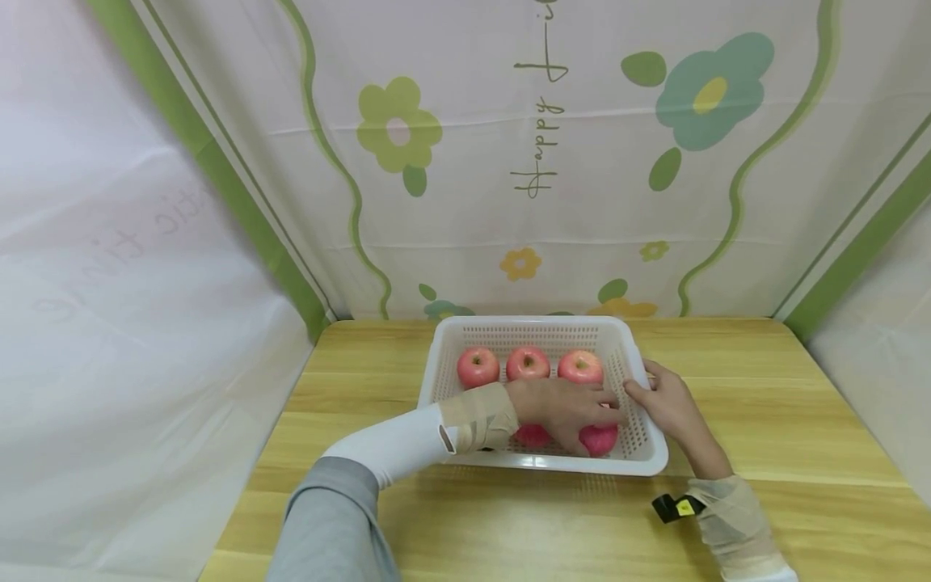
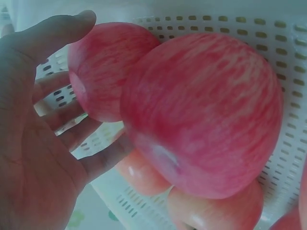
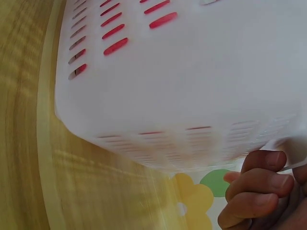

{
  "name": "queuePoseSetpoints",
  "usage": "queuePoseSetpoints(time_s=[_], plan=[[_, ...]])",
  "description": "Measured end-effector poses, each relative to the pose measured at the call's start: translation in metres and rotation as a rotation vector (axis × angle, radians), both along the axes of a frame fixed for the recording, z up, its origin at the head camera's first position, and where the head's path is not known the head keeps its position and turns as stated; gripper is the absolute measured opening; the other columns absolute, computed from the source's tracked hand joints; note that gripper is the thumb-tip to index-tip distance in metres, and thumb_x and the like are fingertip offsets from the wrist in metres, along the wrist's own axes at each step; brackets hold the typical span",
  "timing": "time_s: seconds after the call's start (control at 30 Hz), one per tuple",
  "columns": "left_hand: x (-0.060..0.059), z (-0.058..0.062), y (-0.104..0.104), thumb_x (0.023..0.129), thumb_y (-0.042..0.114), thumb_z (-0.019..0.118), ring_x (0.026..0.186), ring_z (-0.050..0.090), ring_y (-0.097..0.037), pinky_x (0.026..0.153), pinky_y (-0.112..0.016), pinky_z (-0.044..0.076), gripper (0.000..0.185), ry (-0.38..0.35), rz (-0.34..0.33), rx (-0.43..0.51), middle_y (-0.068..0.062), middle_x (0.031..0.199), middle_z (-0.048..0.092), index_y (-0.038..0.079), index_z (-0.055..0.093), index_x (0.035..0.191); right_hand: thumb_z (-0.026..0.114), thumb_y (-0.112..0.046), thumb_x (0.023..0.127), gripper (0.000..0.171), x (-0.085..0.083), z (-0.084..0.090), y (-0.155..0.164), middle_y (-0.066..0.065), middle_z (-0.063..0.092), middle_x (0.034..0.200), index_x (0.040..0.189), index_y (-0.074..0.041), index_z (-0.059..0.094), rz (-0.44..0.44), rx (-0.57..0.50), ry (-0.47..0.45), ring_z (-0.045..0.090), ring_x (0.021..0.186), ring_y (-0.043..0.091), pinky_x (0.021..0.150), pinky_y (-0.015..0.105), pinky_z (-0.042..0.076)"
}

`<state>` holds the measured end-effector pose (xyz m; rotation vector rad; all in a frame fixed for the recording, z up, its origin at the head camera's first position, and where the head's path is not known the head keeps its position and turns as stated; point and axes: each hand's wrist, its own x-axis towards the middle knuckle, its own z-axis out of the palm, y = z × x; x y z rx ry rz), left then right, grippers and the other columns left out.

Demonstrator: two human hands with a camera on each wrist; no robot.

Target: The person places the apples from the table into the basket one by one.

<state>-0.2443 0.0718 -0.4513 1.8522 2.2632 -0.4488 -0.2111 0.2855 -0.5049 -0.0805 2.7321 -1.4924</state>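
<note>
A white perforated plastic basket (image 1: 534,462) holds several red apples. Reaching in from the left, my left hand (image 1: 570,408) has its fingers and thumb spread around the apple (image 1: 599,439) in the front right corner. In the left wrist view, that apple (image 2: 108,72) lies between my thumb and fingers, beside a larger-looking apple (image 2: 206,115). Another front apple (image 1: 533,435) is partly hidden under the left hand. My right hand (image 1: 669,404) grips the basket's right rim, thumb on top; in the right wrist view its curled fingers (image 3: 256,189) are at the rim's underside.
Three apples stand in the back row: left (image 1: 478,368), middle (image 1: 528,364) and right (image 1: 581,367). The basket sits on a wood-grain table (image 1: 524,525), near a flower-printed cloth wall (image 1: 465,202) behind it. A black wrist device (image 1: 676,508) is strapped to the right forearm.
</note>
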Motion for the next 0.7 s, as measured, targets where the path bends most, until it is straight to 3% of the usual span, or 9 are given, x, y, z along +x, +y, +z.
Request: queuePoseSetpoints(time_s=[0.27, 0.57, 0.7], plan=[[-0.004, 0.013, 0.0, 0.098, 0.052, 0.07, 0.145, 0.043, -0.009, 0.111, -0.022, 0.047, 0.081, -0.062, 0.068, 0.014, 0.002, 0.163, 0.042, 0.025, 0.035, 0.166, 0.057, -0.022, 0.109, 0.067, -0.002, 0.003, 0.004, 0.045, 0.067, 0.117, 0.158, 0.015, 0.032, 0.021, 0.036, -0.004, 0.079, 0.082, 0.038, 0.061, 0.041, 0.066], [-0.003, 0.039, -0.011, 0.103, 0.039, 0.068, 0.147, 0.047, -0.009, 0.114, -0.018, 0.045, 0.072, -0.105, 0.086, 0.154, 0.002, 0.16, 0.049, 0.022, 0.038, 0.166, 0.056, -0.03, 0.109, 0.069, 0.001, 0.008, 0.009, 0.045, 0.065, 0.122, 0.157, 0.015, 0.033, 0.036, 0.164, 0.022, 0.079, 0.081, 0.037, 0.059, 0.039, 0.066], [-0.004, 0.047, -0.02, 0.104, 0.033, 0.068, 0.135, 0.054, -0.009, 0.112, -0.016, 0.045, 0.065, -0.08, 0.065, 0.221, 0.001, 0.153, 0.056, 0.017, 0.044, 0.163, 0.06, -0.029, 0.106, 0.074, 0.001, 0.013, 0.008, 0.038, 0.068, 0.114, 0.159, 0.012, 0.029, 0.025, 0.211, 0.047, 0.077, 0.076, 0.03, 0.055, 0.035, 0.063]])
